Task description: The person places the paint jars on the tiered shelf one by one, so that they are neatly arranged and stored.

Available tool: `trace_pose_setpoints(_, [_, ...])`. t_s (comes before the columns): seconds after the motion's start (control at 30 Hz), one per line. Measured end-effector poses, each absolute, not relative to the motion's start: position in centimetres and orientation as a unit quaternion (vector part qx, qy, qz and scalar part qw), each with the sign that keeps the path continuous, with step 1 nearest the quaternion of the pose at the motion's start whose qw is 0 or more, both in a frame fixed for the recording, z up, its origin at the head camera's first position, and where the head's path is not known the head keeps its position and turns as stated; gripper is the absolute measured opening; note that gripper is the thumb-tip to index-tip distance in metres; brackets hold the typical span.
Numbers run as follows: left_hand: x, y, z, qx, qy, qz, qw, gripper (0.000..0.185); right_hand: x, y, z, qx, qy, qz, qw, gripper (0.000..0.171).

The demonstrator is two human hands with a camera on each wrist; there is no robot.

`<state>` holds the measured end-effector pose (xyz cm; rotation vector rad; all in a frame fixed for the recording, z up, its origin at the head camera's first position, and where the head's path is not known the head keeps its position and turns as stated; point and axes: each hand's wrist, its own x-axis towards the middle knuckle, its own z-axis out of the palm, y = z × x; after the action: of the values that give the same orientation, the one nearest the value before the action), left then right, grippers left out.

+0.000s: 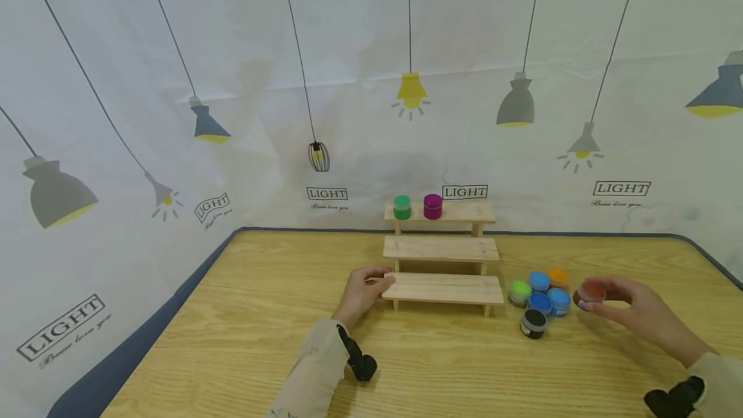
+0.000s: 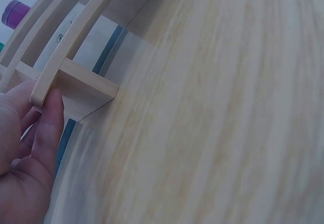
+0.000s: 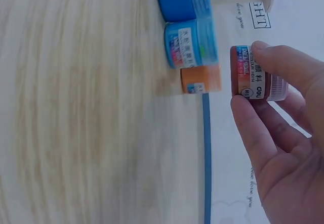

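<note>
A three-step wooden shelf (image 1: 441,250) stands at the back of the table. A green jar (image 1: 402,207) and a magenta jar (image 1: 432,206) sit on its top step. My left hand (image 1: 364,289) holds the left end of the lowest step (image 2: 46,77), fingers (image 2: 48,128) curled under the board. My right hand (image 1: 629,305) pinches a brown paint jar (image 1: 589,293) (image 3: 250,72) just above the table, right of a cluster of jars: light green (image 1: 519,291), blue (image 1: 539,302), light blue (image 3: 190,43), orange (image 3: 201,79) and black (image 1: 533,322).
The wooden table (image 1: 244,315) has a dark blue edge (image 3: 206,158) along its back and left sides. A white curtain printed with lamps hangs behind. Wrist cameras (image 1: 360,361) sit on both sleeves.
</note>
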<state>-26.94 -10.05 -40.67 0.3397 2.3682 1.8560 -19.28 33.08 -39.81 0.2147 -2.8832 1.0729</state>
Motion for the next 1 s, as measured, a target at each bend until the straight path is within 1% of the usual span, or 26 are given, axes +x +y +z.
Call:
trace_pose_setpoints(0.4, [-26.8,-10.2,-40.7,0.113,0.779,0.613,0.062,0.028,-19.7,30.9,-37.7,0.104,-0.936,0.332,0.053,0.052])
trace_pose_setpoints(0.63, [-28.8,-10.4,-43.4,0.111,0.780,0.613,0.059,0.028,-20.6,29.8,-36.2,0.136,-0.929,0.335,0.080,0.049])
trace_pose_setpoints(0.7, [-28.8,-10.4,-43.4,0.110,0.781,0.612,0.058,0.029,-20.8,29.3,-35.9,0.144,-0.927,0.337,0.084,0.048])
trace_pose_setpoints(1.0, [-28.9,-10.3,-43.2,0.107,0.776,0.618,0.064,0.028,-21.8,26.6,-35.3,0.165,-0.919,0.351,0.069,0.049])
